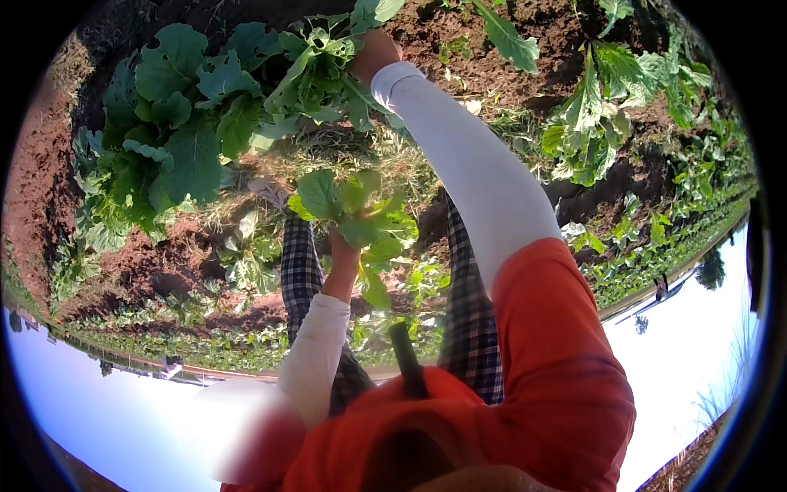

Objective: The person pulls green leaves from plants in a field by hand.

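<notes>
My left hand (344,252) is closed around the stems of a bunch of broad green leaves (356,212), held low between my legs. The leaves hide most of its fingers. Farther out, my right hand (375,55) reaches into a leafy green plant (316,74) whose leaves are full of holes. Foliage covers its fingertips, so their grip is hidden. To the left of that plant grows a large, dense clump of dark green leaves (178,117), which look like cabbage or mustard greens.
Dry straw (344,144) covers the ground near my feet. More leafy plants (590,117) stand on the right in reddish-brown soil (424,31). My checked trouser legs (473,307) flank the left forearm. Crop rows and distant figures show towards the rim.
</notes>
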`<state>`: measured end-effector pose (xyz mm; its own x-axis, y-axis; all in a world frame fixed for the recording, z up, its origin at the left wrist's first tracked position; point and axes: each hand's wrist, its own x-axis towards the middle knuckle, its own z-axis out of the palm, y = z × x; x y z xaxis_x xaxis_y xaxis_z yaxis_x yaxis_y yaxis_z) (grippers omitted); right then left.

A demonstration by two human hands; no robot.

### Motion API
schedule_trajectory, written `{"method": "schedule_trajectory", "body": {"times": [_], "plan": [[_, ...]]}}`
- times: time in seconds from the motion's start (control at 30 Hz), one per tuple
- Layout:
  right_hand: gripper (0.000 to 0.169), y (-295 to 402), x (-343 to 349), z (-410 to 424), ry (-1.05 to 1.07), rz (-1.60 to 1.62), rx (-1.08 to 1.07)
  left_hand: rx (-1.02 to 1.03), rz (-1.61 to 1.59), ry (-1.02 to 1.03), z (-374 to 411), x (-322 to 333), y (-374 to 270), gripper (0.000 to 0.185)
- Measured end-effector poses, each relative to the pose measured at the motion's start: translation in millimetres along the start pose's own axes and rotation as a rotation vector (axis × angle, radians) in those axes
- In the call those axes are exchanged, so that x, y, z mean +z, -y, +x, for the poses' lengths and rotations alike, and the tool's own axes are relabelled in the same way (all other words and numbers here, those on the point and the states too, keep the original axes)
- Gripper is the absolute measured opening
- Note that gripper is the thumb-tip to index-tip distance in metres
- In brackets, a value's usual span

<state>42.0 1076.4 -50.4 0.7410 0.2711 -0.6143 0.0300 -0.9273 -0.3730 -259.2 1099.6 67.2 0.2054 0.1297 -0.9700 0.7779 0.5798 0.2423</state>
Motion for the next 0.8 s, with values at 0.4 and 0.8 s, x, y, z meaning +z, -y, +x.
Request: {"method": "schedule_trajectory", "body": {"times": [0.4, 0.8], "plan": [[0.021, -114.9, -53.1, -74.3, -0.133, 0.530, 0.308, 0.068, -0.236, -0.018, 6.1, -3.2, 31.2, 0.018], [0.042, 8.8, -35.6, -204.3, 0.955, 0.500, -0.026, -0.074, -0.274, 0.011, 0.8, -5.8, -21.6, 0.038]]}}
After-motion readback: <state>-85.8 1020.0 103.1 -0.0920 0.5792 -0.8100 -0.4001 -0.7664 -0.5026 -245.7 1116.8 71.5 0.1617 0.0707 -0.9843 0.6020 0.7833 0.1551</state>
